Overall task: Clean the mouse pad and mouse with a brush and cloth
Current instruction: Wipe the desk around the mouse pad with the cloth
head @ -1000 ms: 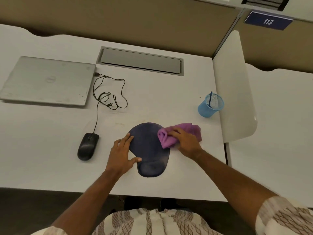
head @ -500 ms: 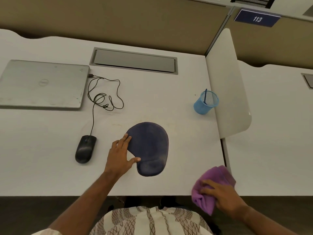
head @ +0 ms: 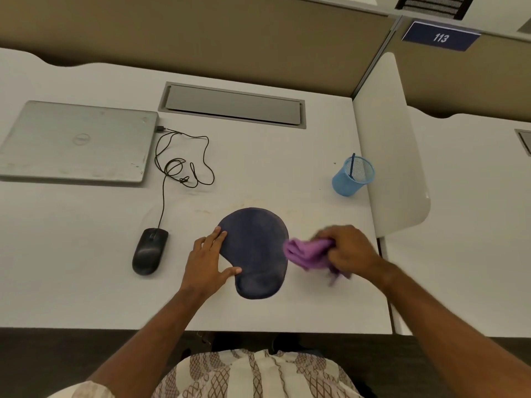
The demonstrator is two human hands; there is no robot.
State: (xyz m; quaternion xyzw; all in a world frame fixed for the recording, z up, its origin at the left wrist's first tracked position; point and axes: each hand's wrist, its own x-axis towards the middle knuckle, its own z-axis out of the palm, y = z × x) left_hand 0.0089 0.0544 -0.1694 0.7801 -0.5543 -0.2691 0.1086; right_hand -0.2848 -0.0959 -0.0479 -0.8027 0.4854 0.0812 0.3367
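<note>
Hands worked at the near middle of the white bench point(head: 86, 282), and we saw each doing a separate job. Our left hand point(head: 205, 261) lay open and flat, fingertips and thumb pressing the left edge of the dark navy, rounded fabric mouse pad point(head: 255, 251). Our right hand point(head: 349, 249) was closed around a bunched purple cloth point(head: 309, 252), whose loose end touched the pad's right edge; that hand and cloth were blurred. The black corded mouse point(head: 149, 251) sat just left of the left hand, its cable point(head: 184, 165) looping back to a closed silver laptop point(head: 77, 142) at the far left. A blue mesh cup point(head: 352, 176) holding a thin blue stick point(head: 352, 163) stood at the far right, beside a white divider panel point(head: 393, 156).
</note>
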